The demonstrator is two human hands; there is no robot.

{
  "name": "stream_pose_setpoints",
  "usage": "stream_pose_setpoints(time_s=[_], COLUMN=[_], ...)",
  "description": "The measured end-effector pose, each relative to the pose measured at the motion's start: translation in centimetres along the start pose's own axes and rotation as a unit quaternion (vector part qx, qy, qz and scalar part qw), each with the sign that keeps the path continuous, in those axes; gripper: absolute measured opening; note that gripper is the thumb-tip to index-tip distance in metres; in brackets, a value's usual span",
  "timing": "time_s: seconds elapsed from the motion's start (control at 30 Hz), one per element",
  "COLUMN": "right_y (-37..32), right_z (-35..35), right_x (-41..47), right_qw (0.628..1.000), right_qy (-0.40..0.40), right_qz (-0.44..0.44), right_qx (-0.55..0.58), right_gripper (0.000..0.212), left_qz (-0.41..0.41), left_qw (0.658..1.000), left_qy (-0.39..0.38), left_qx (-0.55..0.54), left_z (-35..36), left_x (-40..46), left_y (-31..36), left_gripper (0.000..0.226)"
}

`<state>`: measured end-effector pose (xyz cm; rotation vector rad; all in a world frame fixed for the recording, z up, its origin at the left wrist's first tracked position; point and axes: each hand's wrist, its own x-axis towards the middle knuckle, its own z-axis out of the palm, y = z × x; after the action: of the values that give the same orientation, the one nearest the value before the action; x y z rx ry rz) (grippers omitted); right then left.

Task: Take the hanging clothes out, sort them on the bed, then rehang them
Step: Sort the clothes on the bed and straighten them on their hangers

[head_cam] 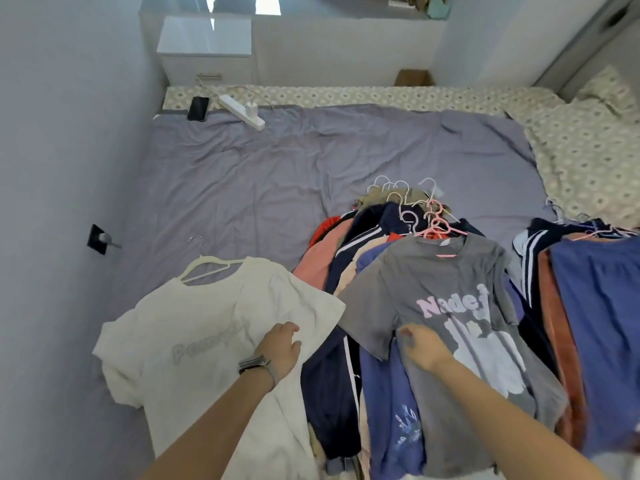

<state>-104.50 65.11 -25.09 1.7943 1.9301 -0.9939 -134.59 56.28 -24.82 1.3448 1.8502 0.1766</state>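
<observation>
A cream T-shirt (207,327) on a white hanger (204,266) lies flat on the grey bedsheet (242,174) at the near left. My left hand (280,348), with a watch on the wrist, rests on its right side with relaxed fingers. A grey printed T-shirt (460,306) on a pink hanger (440,232) tops a central pile of hung clothes (346,258). My right hand (422,344) pinches the grey shirt's fabric near the left sleeve. A second pile with a blue garment (599,313) lies at the right.
A black phone (198,108) and a white power strip (242,111) with a charger lie at the far left of the bed. A patterned pillow (588,150) sits at the right. The wall (52,168) runs along the left, with a white cabinet (204,46) beyond.
</observation>
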Motion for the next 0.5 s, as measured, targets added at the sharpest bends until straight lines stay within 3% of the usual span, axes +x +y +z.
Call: stream_pose_setpoints(time_s=[0.3, 0.5], right_y=[16.2, 22.2], right_z=[-7.0, -12.9], right_x=[8.2, 16.6], right_qw=[1.000, 0.993], right_qy=[0.012, 0.102], right_qz=[0.008, -0.012], right_qx=[0.000, -0.050], right_gripper=[0.043, 0.057], left_qz=[-0.028, -0.022], left_qw=[0.998, 0.993], left_qy=[0.057, 0.107], left_qx=[-0.028, -0.035], left_z=[9.1, 14.4], left_x=[6.8, 12.8], left_y=[13.0, 18.2], left_gripper=[0.035, 0.043])
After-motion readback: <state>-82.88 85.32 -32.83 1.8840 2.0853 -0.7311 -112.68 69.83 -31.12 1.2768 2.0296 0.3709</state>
